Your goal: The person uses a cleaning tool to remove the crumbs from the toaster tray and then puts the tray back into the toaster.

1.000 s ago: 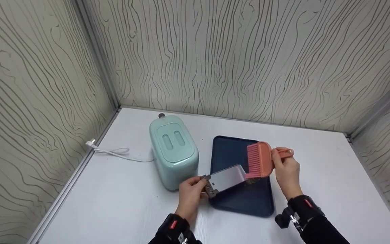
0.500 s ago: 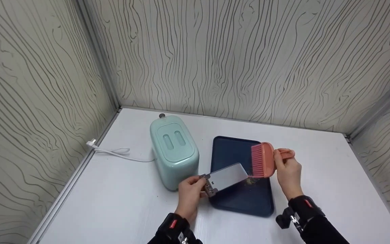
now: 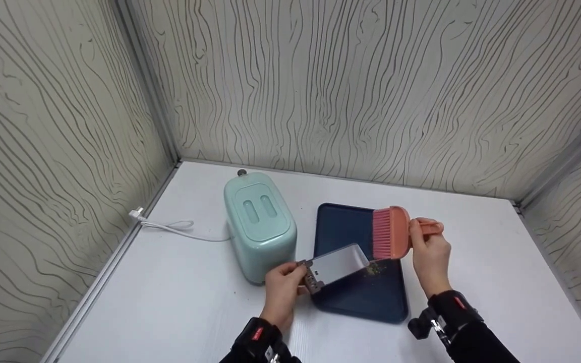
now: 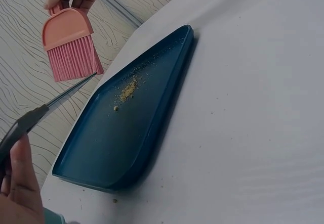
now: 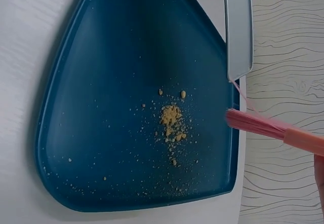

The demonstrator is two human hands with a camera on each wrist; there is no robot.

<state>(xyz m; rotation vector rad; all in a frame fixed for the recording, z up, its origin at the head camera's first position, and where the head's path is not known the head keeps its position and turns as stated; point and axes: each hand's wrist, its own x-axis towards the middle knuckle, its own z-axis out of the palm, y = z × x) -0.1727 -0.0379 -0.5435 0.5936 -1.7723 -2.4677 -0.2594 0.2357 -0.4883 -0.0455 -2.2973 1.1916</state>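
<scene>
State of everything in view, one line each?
Metal tray, held by left hand over blue tray
Brush, held raised in right hand
Blue tray, flat on table
Crumbs, loose heap plus scatter on blue tray
Toaster, upright on table
Plug, not in a socket, at table edge

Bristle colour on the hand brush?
Pink bristles, best seen in the left wrist view.

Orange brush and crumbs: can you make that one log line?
left hand: holds metal pan | right hand: grips orange brush | crumbs: on blue tray | bristles: apart from crumbs
</scene>
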